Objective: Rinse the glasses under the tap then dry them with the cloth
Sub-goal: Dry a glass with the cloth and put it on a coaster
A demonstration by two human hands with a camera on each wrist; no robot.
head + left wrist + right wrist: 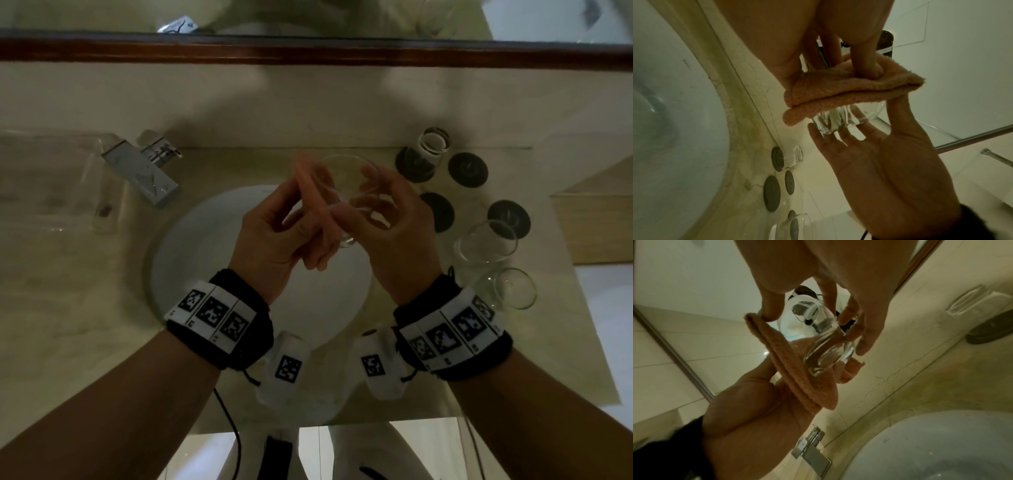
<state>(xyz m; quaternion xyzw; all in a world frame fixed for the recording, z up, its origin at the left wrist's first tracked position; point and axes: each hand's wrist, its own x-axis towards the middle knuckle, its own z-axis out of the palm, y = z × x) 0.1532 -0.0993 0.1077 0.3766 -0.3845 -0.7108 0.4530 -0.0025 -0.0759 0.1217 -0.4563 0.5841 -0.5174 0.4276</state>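
Over the white basin (191,260) my right hand (383,212) grips a clear glass (342,171) (830,123) (824,353), tilted with its mouth facing away from me. My left hand (284,233) holds a folded orange cloth (310,192) (849,91) (797,378) against the glass's left side, its thumb and fingers pinching the fold. In the right wrist view my right thumb also touches the cloth's upper edge. The tap (144,171) stands at the basin's back left, and no water shows at it.
Three more glasses stand on the counter to the right: one at the back (433,144) on a dark coaster, two nearer (486,243) (510,287). Loose dark coasters (467,169) lie among them. A clear tray (51,178) sits left, and a wood-framed mirror (308,51) is behind.
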